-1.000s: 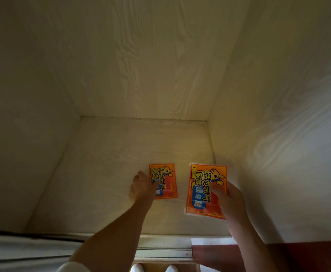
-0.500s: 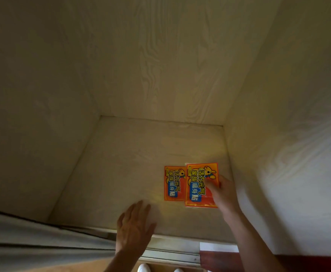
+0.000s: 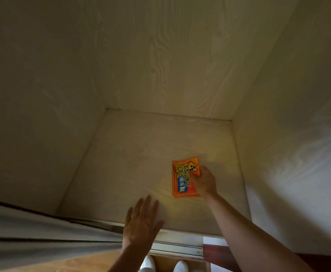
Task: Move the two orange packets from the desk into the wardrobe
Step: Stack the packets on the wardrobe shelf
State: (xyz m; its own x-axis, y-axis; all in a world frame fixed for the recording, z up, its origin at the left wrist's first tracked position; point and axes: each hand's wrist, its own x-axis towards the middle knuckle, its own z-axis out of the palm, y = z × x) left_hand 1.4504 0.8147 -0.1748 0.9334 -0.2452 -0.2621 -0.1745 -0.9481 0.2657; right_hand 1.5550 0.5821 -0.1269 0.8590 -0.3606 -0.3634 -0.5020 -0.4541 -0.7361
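Pale wood-grain wardrobe [image 3: 160, 65] interior, seen from above, with two hands reaching over its floor.

Nearest, the left hand [image 3: 141, 222] is hovering empty, fingers spread, by the front edge; farther in, the right hand [image 3: 203, 182] is pinching the top orange packet [image 3: 184, 178], which is lying stacked on the second orange packet [image 3: 173, 179] on the wardrobe floor [image 3: 131, 163], toward its right wall.
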